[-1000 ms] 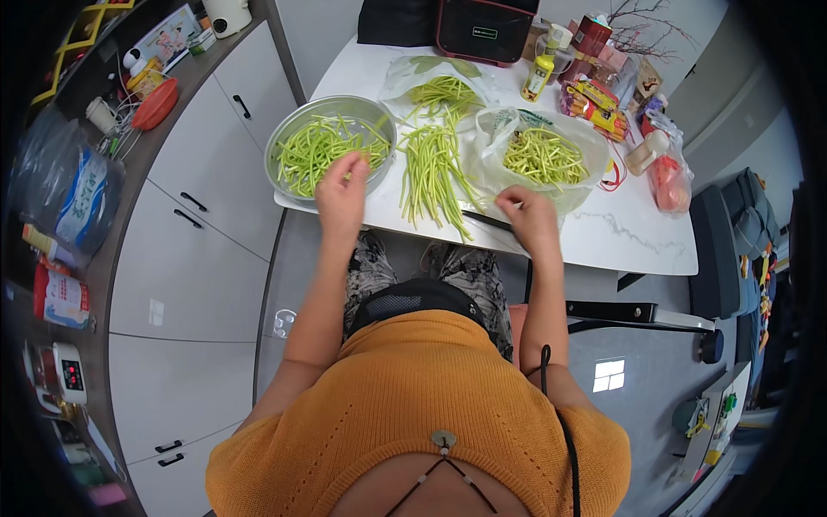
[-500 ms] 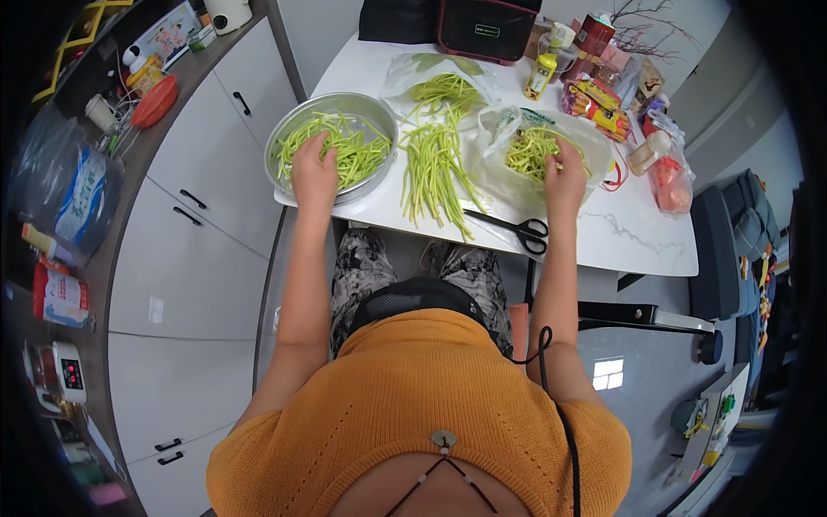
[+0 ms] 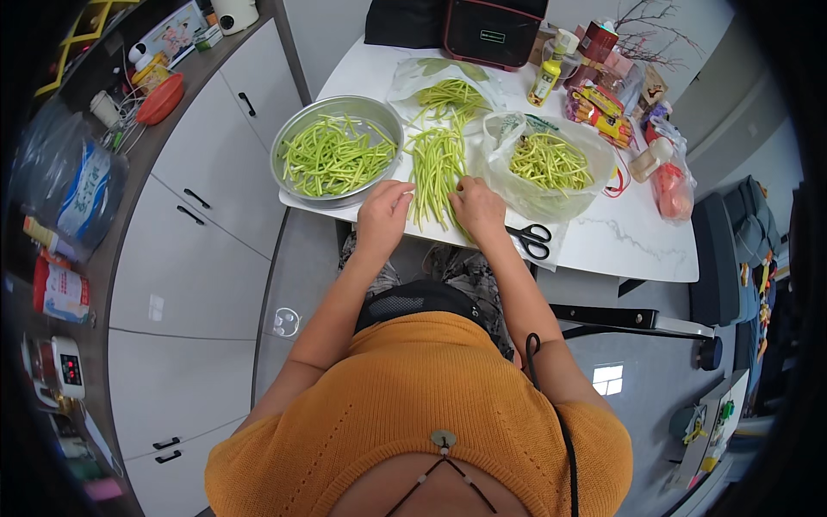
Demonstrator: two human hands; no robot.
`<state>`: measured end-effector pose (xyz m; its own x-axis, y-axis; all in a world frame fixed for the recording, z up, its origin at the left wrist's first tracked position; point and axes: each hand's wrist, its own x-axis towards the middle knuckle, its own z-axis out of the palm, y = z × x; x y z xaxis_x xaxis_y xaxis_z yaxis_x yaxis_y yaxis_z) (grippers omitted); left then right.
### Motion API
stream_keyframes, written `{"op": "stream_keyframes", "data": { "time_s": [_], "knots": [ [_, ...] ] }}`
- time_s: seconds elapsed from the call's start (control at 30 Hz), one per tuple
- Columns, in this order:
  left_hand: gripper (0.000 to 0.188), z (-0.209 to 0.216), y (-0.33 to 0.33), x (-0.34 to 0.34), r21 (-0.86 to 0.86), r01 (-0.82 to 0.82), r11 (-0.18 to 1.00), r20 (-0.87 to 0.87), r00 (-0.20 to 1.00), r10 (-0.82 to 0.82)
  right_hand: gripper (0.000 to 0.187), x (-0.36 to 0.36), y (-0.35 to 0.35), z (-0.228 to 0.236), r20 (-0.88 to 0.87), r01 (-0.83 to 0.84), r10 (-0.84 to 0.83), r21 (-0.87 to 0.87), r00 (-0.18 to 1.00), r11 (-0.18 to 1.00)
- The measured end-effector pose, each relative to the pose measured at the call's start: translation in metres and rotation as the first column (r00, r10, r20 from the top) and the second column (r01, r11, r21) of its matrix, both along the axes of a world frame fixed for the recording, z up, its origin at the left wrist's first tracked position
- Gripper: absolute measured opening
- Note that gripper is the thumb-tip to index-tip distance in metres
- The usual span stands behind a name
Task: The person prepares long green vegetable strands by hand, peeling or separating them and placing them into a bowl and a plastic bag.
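Long green vegetable stems (image 3: 438, 168) lie in a loose pile on the white table, between both hands. At the pile's left edge is my left hand (image 3: 384, 215), fingers curled in; what they hold, if anything, is hidden. My right hand (image 3: 479, 209) pinches at stems on the pile's right side. To the left, a round metal pan (image 3: 398, 129) holds short cut pieces (image 3: 336, 155). On the right, a whitish plastic bag (image 3: 551, 202) stands open with more trimmed stem bits (image 3: 550, 162) inside. Black scissors (image 3: 532, 241) rest beside my right wrist.
Behind the pile lies another plastic bag (image 3: 405, 82) with stems spilling out. A black-and-red box-shaped appliance (image 3: 491, 34), a yellow bottle (image 3: 544, 79) and packaged food (image 3: 603, 112) stand farther back. Cabinets (image 3: 215, 181) line the left; a red-filled bag (image 3: 672, 189) sits at the table's right.
My left hand has left the pan and my right hand has left the plastic bag. Both have come together at the stem pile near the table's front edge.
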<state>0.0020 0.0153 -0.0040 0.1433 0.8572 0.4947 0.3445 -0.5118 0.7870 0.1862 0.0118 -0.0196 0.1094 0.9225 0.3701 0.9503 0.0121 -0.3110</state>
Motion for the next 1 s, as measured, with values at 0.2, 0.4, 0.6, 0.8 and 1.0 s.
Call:
{"op": "stream_keyframes", "data": {
  "time_s": [0.2, 0.4, 0.6, 0.8, 1.0],
  "knots": [
    [0.015, -0.006, -0.003, 0.008, 0.012, 0.031, 0.999, -0.012, 0.999, -0.031, 0.022, 0.006, 0.003, 0.004, -0.022, 0.040, -0.044, -0.136, 0.999, 0.990],
    [0.016, -0.011, -0.002, 0.010, -0.085, 0.102, 0.991, 0.042, 0.994, -0.099, 0.021, 0.028, 0.002, 0.004, -0.355, 0.022, -0.077, -0.157, 0.932, 0.987],
    [0.015, -0.014, -0.004, 0.013, -0.194, 0.164, 0.967, 0.121, 0.982, -0.143, 0.018, 0.055, -0.010, 0.004, -0.742, -0.089, -0.002, -0.084, 0.670, 0.992],
    [0.017, -0.018, -0.003, 0.018, -0.328, 0.286, 0.901, 0.242, 0.947, -0.212, 0.014, 0.045, -0.039, 0.030, -0.856, -0.173, 0.146, 0.067, 0.496, 0.983],
    [0.019, -0.003, -0.008, 0.023, -0.446, 0.445, 0.776, 0.459, 0.859, -0.229, 0.016, 0.006, -0.061, 0.035, -0.814, -0.361, 0.236, 0.036, 0.530, 0.932]
  ]
}}
